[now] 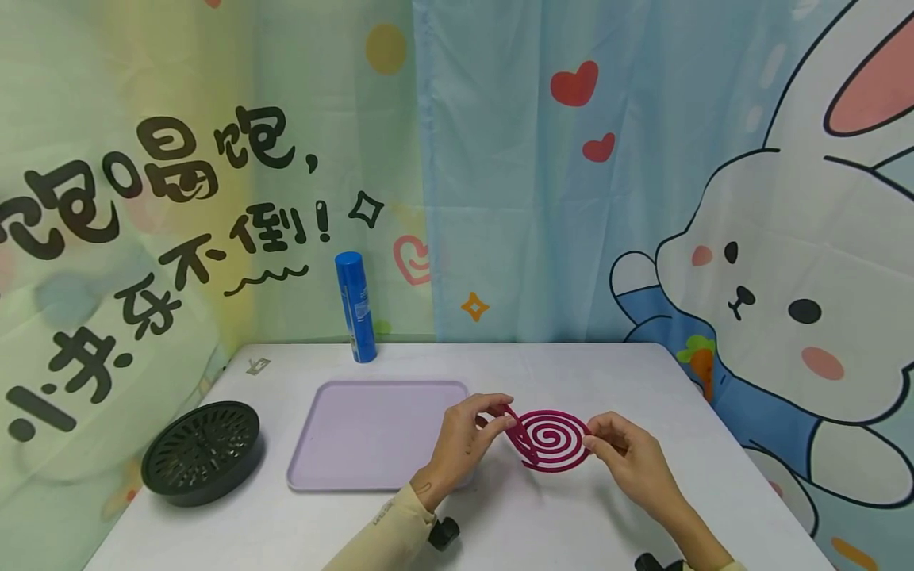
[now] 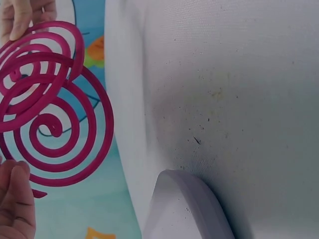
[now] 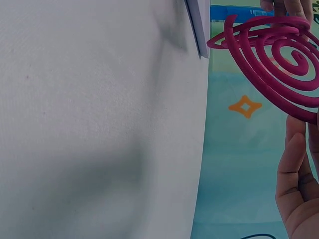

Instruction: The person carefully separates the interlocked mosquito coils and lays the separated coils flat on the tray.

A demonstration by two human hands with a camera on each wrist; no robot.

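Two magenta mosquito coils are held up above the table, overlapping each other. My left hand [image 1: 464,440] pinches one coil [image 2: 109,119] at its outer edge; in the head view this coil is tilted, seen nearly edge-on. The other coil [image 1: 555,469] faces the head camera as a wide spiral, and my right hand [image 1: 631,461] pinches its right rim between thumb and fingers. In the left wrist view the two spirals cross, their rings showing through one another. From the right wrist, the near coil [image 3: 271,94] hangs at the fingertips, with the left hand behind it.
A pale purple tray [image 1: 378,436] lies left of the hands. Further left is a round black holder with a slotted lid [image 1: 203,452]. A blue spray can [image 1: 355,309] stands at the back edge, and a small metal piece [image 1: 258,365] lies at the back left corner.
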